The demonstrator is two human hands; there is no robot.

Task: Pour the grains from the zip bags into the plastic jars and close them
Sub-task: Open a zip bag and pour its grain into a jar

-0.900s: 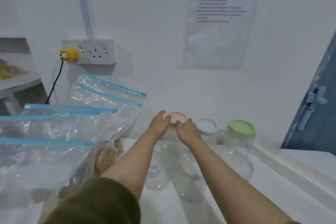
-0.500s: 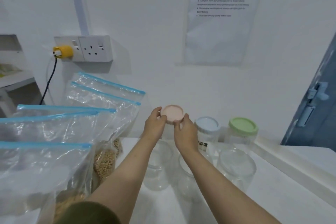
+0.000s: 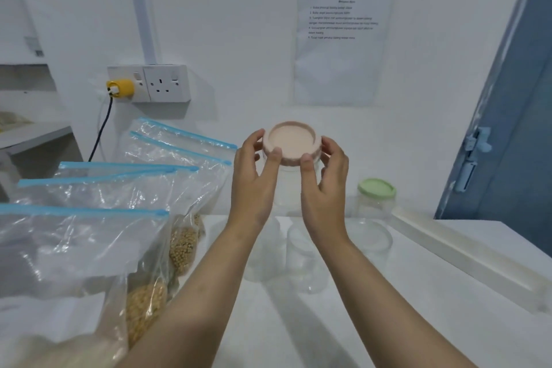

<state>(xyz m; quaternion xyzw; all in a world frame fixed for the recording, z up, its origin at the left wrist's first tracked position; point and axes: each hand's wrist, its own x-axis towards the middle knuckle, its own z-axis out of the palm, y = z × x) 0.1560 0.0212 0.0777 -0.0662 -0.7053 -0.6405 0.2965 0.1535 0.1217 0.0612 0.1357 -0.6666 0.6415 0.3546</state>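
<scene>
A clear plastic jar [image 3: 288, 188] with a pink lid [image 3: 291, 142] is held up in the air above the white table [image 3: 388, 308]. My left hand [image 3: 254, 182] grips the jar's left side, thumb on the lid's rim. My right hand [image 3: 324, 185] grips its right side, thumb against the lid's edge. Several blue-zipped clear bags [image 3: 89, 236] stand at the left, some with yellow grains [image 3: 182, 245] at the bottom. A green-lidded jar [image 3: 375, 197] stands at the back right. Open clear jars [image 3: 370, 243] stand below my hands.
A wall socket [image 3: 165, 83] with a yellow plug [image 3: 119, 88] and black cable is on the back wall. A printed sheet [image 3: 343, 36] hangs above. A white ledge [image 3: 466, 260] runs along the table's right side, beside a blue door [image 3: 507, 128].
Both hands have lifted the pink-lidded jar off the table and brought it up and nearer to me. The blue-lidded jar is now hidden behind my right hand.
</scene>
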